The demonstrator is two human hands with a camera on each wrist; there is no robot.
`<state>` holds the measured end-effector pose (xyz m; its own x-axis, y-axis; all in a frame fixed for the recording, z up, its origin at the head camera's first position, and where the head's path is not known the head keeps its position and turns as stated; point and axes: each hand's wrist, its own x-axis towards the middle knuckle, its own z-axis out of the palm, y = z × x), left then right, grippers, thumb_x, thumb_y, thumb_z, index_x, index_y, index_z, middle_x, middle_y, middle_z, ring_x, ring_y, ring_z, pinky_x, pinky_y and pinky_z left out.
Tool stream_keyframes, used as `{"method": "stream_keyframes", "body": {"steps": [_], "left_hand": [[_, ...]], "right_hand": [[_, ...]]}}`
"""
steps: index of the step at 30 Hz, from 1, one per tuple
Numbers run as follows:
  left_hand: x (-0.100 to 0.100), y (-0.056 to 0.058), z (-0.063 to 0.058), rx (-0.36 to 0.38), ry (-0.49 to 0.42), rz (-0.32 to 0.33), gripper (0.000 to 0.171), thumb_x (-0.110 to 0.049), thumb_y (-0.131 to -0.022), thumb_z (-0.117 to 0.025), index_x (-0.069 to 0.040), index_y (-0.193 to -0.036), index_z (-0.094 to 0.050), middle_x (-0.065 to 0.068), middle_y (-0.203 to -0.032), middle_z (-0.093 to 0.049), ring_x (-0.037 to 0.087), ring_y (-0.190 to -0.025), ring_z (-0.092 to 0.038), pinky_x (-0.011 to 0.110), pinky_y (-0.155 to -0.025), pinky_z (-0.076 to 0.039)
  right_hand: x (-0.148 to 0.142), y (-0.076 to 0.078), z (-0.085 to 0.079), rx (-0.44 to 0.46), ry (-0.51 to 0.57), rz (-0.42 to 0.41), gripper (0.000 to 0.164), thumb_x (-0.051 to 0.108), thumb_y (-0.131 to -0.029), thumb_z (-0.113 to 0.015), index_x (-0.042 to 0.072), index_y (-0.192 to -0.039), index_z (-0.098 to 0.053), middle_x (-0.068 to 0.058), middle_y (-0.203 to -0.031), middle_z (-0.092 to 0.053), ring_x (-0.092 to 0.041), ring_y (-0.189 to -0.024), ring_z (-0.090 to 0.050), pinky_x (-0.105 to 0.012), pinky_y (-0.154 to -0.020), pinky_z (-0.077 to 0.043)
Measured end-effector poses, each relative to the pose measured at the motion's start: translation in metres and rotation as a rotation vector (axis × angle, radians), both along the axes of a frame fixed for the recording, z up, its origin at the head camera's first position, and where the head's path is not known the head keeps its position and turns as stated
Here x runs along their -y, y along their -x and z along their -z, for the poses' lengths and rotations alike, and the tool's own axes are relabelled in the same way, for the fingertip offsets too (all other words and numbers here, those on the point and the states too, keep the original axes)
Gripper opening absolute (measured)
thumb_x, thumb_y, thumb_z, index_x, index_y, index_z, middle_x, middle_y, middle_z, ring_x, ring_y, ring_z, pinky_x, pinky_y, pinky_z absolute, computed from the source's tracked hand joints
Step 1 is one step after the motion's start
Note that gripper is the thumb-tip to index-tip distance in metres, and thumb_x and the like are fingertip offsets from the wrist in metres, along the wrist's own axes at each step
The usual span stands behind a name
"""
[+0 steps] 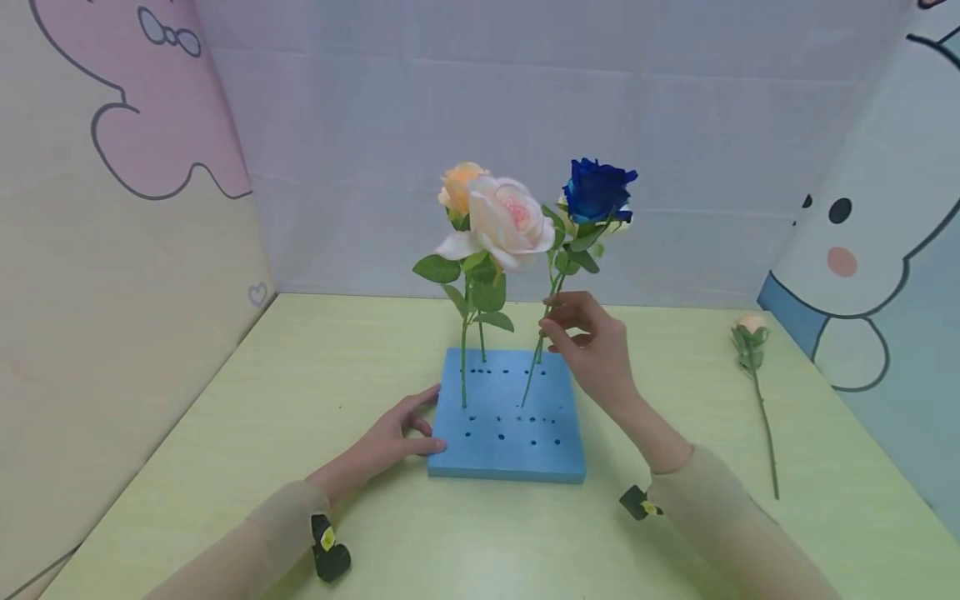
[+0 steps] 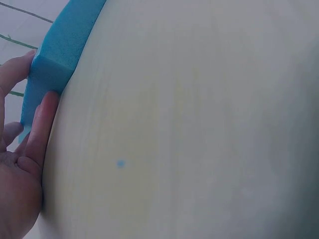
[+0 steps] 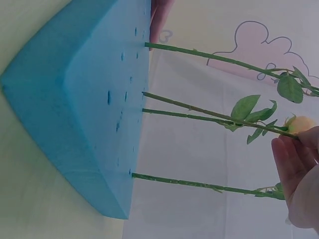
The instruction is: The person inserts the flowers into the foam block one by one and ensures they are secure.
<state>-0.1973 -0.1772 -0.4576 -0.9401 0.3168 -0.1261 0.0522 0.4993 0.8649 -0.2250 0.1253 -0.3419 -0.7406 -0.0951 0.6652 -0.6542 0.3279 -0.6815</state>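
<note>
My right hand (image 1: 596,346) pinches the stem of a blue rose (image 1: 598,192) between thumb and fingertips. The lower end of that stem (image 3: 194,108) meets the top of a blue foam block (image 1: 506,458); how deep it sits I cannot tell. With fingers fairly straight, my left hand (image 1: 393,432) touches the block's left side, also seen at its edge in the left wrist view. Standing in the block are a pale pink rose (image 1: 510,221), an orange-yellow rose (image 1: 459,187) behind it, and a whitish rose (image 1: 567,223) mostly hidden by the blue one.
One pale rose (image 1: 752,325) with a long stem lies on the light wooden table (image 1: 360,350) at the right. Rows of small holes mark the block's top. A whitish sheet (image 1: 360,167) hangs behind, with cartoon-printed panels on both sides.
</note>
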Motion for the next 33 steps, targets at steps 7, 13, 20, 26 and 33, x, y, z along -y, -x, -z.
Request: {"method": "stream_keyframes", "body": {"steps": [7, 13, 20, 26, 33], "left_hand": [[-0.001, -0.001, -0.002, 0.000, 0.002, 0.001, 0.091, -0.036, -0.082, -0.080, -0.026, -0.157, -0.028, 0.002, -0.155, -0.043, 0.012, -0.098, -0.060, 0.034, -0.092, -0.044], [-0.001, -0.002, -0.003, 0.003, -0.001, 0.000, 0.091, -0.035, -0.082, -0.080, -0.026, -0.157, -0.028, 0.002, -0.155, -0.042, 0.013, -0.098, -0.059, 0.033, -0.091, -0.044], [0.000, 0.000, 0.000, -0.001, -0.001, 0.002, 0.092, -0.037, -0.082, -0.080, -0.027, -0.157, -0.027, 0.002, -0.157, -0.040, 0.013, -0.098, -0.059, 0.032, -0.089, -0.045], [0.000, 0.000, 0.001, 0.009, -0.006, 0.000, 0.091, -0.037, -0.082, -0.080, -0.027, -0.157, -0.028, 0.002, -0.157, -0.040, 0.013, -0.098, -0.059, 0.032, -0.088, -0.045], [0.000, -0.001, -0.001, 0.017, -0.009, -0.003, 0.092, -0.037, -0.082, -0.080, -0.028, -0.157, -0.028, 0.001, -0.157, -0.040, 0.013, -0.099, -0.059, 0.033, -0.091, -0.044]], "right_hand": [[0.008, 0.002, 0.002, -0.013, -0.001, -0.005, 0.021, 0.009, -0.091, -0.069, 0.005, -0.111, -0.064, -0.011, -0.085, -0.074, -0.004, -0.073, -0.069, -0.026, -0.059, -0.057], [0.013, -0.001, -0.001, -0.004, -0.018, 0.007, 0.020, 0.007, -0.091, -0.069, 0.004, -0.111, -0.065, -0.012, -0.086, -0.075, 0.000, -0.071, -0.066, -0.019, -0.059, -0.055], [0.013, 0.003, 0.001, -0.024, -0.031, -0.016, 0.019, 0.007, -0.092, -0.068, 0.008, -0.111, -0.066, -0.010, -0.086, -0.075, -0.004, -0.068, -0.065, -0.021, -0.057, -0.055], [0.014, 0.002, -0.001, -0.004, -0.057, -0.016, 0.020, 0.007, -0.092, -0.067, 0.007, -0.112, -0.066, -0.009, -0.086, -0.074, -0.010, -0.070, -0.068, -0.022, -0.058, -0.056], [0.014, 0.003, 0.000, 0.003, -0.079, -0.023, 0.020, 0.006, -0.092, -0.068, 0.008, -0.112, -0.066, -0.010, -0.088, -0.075, -0.012, -0.070, -0.069, -0.023, -0.057, -0.056]]}}
